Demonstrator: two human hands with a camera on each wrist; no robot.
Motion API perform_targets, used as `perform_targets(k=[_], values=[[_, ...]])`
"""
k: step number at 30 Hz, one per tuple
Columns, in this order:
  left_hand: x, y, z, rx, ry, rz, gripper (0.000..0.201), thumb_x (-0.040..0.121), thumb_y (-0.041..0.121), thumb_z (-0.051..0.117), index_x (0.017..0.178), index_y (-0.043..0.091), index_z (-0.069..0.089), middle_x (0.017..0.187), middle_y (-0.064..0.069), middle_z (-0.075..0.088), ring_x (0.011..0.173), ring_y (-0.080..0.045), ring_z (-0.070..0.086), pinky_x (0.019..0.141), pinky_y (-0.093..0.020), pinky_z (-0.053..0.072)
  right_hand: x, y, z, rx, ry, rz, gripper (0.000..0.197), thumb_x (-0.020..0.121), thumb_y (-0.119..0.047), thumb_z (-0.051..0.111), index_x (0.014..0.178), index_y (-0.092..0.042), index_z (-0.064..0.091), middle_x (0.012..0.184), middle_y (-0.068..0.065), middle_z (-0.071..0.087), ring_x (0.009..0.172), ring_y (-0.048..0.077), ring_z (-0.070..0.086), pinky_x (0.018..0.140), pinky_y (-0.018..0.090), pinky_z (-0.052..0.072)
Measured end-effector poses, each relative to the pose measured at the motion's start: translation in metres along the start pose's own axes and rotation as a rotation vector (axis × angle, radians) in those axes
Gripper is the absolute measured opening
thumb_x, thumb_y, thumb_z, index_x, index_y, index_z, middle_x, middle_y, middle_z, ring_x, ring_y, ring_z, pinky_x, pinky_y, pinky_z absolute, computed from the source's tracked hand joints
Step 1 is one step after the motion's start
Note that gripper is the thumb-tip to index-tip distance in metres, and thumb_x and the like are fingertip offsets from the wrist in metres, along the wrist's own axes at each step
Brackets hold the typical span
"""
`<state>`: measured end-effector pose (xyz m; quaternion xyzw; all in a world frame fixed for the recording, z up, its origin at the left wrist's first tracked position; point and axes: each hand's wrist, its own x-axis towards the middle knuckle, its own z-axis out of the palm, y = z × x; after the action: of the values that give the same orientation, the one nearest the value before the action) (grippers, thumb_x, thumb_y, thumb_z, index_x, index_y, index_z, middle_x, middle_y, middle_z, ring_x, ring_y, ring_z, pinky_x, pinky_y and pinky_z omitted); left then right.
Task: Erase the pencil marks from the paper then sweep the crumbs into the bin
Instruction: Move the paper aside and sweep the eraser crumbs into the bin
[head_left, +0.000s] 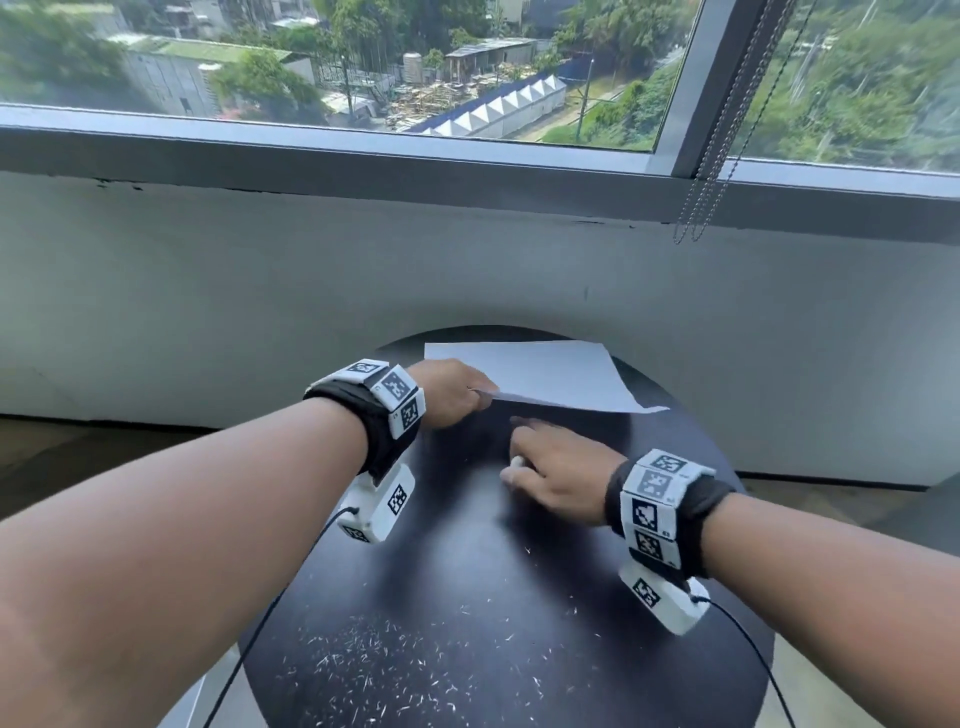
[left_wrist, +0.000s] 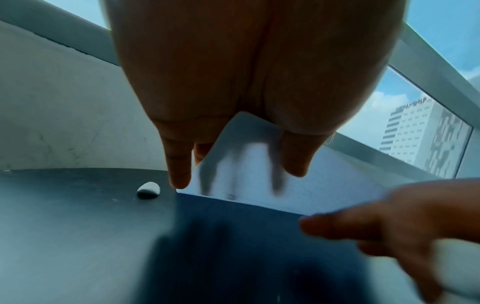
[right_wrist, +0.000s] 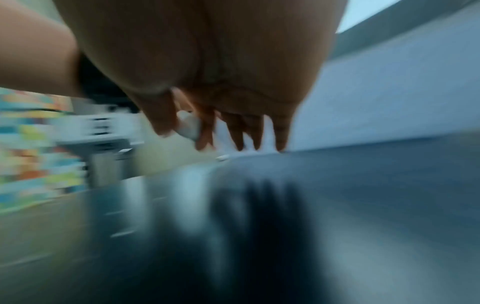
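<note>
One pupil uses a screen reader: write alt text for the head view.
Left hand pinches the paper by its near edge, raised off a round black table. Right hand, holding an eraser, rests on the table beside that edge; crumbs litter the near side.

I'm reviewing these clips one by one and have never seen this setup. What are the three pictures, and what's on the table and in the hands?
No machine here: a person works bare-handed, with a camera on the head and one on each wrist. The head view looks down on a dark table; the other two look along each palm. The left hand pinches the paper by its near edge, lifted off the table. The right hand pinches a small white eraser; its wrist view is blurred. Crumbs lie on the table's near part. A white lump lies beside the left hand; I cannot tell what it is.
</note>
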<state>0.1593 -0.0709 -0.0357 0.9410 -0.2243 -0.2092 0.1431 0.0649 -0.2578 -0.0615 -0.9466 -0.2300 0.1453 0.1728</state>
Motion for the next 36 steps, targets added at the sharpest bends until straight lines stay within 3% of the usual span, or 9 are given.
perform_targets(k=[5, 8, 11, 13, 16, 21, 24, 28, 36], values=[[-0.004, -0.012, 0.023, 0.149, -0.050, -0.049, 0.032, 0.101, 0.037, 0.047, 0.128, 0.043, 0.064, 0.137, 0.007, 0.062, 0.129, -0.023, 0.054, 0.117, -0.046, 0.024, -0.032, -0.023, -0.010, 0.148, -0.191, -0.089, 0.019, 0.095, -0.045, 0.051, 0.093, -0.026, 0.049, 0.087, -0.013, 0.065, 0.081, 0.010, 0.059, 0.078, 0.032, 0.049], [-0.003, -0.017, 0.029, 0.138, -0.075, -0.029, 0.023, 0.102, 0.031, 0.041, 0.098, 0.032, 0.064, 0.107, 0.003, 0.067, 0.111, -0.027, 0.059, 0.103, -0.046, 0.026, -0.016, -0.025, -0.036, 0.221, 0.084, 0.002, 0.013, 0.093, -0.039, 0.059, 0.098, -0.028, 0.059, 0.077, -0.011, 0.063, 0.076, 0.008, 0.059, 0.074, 0.025, 0.047], [-0.001, -0.017, 0.033, 0.156, -0.039, -0.057, 0.022, 0.102, 0.033, 0.043, 0.111, 0.029, 0.062, 0.117, -0.006, 0.061, 0.122, -0.029, 0.054, 0.107, -0.047, 0.022, 0.021, 0.014, -0.052, 0.121, 0.244, 0.304, 0.017, 0.092, -0.026, 0.057, 0.107, -0.024, 0.063, 0.090, -0.007, 0.060, 0.084, 0.017, 0.055, 0.076, 0.026, 0.043], [-0.001, -0.017, 0.036, 0.207, -0.022, -0.083, 0.023, 0.099, 0.040, 0.048, 0.119, 0.037, 0.059, 0.124, -0.005, 0.054, 0.128, -0.029, 0.050, 0.112, -0.048, 0.019, 0.039, 0.037, -0.045, 0.193, 0.212, 0.472, 0.020, 0.089, -0.017, 0.050, 0.104, -0.023, 0.062, 0.094, -0.002, 0.058, 0.079, 0.022, 0.054, 0.067, 0.025, 0.045], [-0.005, -0.016, 0.040, 0.287, -0.006, -0.082, 0.053, 0.092, 0.050, 0.058, 0.143, 0.043, 0.045, 0.136, 0.001, 0.047, 0.133, -0.023, 0.044, 0.109, -0.046, 0.026, 0.053, 0.055, -0.028, 0.166, 0.102, 0.549, 0.024, 0.090, -0.011, 0.045, 0.104, -0.025, 0.058, 0.100, 0.000, 0.056, 0.083, 0.021, 0.051, 0.055, 0.022, 0.041], [-0.001, -0.020, 0.045, 0.327, 0.018, -0.125, 0.065, 0.088, 0.058, 0.055, 0.148, 0.045, 0.033, 0.152, -0.001, 0.033, 0.141, -0.028, 0.031, 0.109, -0.052, 0.031, 0.047, 0.053, -0.020, 0.112, 0.128, 0.615, 0.045, 0.092, -0.021, 0.049, 0.137, -0.024, 0.048, 0.119, 0.002, 0.059, 0.102, 0.025, 0.058, 0.091, 0.032, 0.048], [-0.005, -0.021, 0.051, 0.287, 0.056, -0.165, 0.065, 0.096, 0.051, 0.051, 0.155, 0.038, 0.027, 0.164, -0.004, 0.018, 0.150, -0.029, 0.021, 0.115, -0.051, 0.029, 0.030, 0.034, -0.020, 0.033, 0.148, 0.504, 0.042, 0.092, -0.022, 0.048, 0.133, -0.025, 0.047, 0.125, 0.004, 0.061, 0.113, 0.026, 0.056, 0.093, 0.033, 0.046], [-0.012, -0.023, 0.055, 0.255, 0.100, -0.172, 0.051, 0.100, 0.043, 0.048, 0.149, 0.033, 0.036, 0.153, -0.003, 0.033, 0.145, -0.032, 0.029, 0.109, -0.047, 0.038, 0.005, 0.003, -0.001, -0.226, -0.022, 0.359, 0.041, 0.094, -0.041, 0.046, 0.132, -0.023, 0.049, 0.135, 0.004, 0.046, 0.123, 0.029, 0.045, 0.100, 0.040, 0.040], [-0.040, -0.026, 0.060, 0.217, 0.172, -0.122, 0.064, 0.098, 0.020, 0.044, 0.157, 0.031, 0.024, 0.155, -0.004, 0.029, 0.142, -0.030, 0.029, 0.110, -0.043, 0.037, 0.012, -0.019, 0.031, -0.297, 0.010, 0.367, 0.067, 0.085, -0.072, 0.038, 0.138, -0.030, 0.043, 0.152, 0.004, 0.027, 0.140, 0.031, 0.021, 0.105, 0.051, 0.032]])
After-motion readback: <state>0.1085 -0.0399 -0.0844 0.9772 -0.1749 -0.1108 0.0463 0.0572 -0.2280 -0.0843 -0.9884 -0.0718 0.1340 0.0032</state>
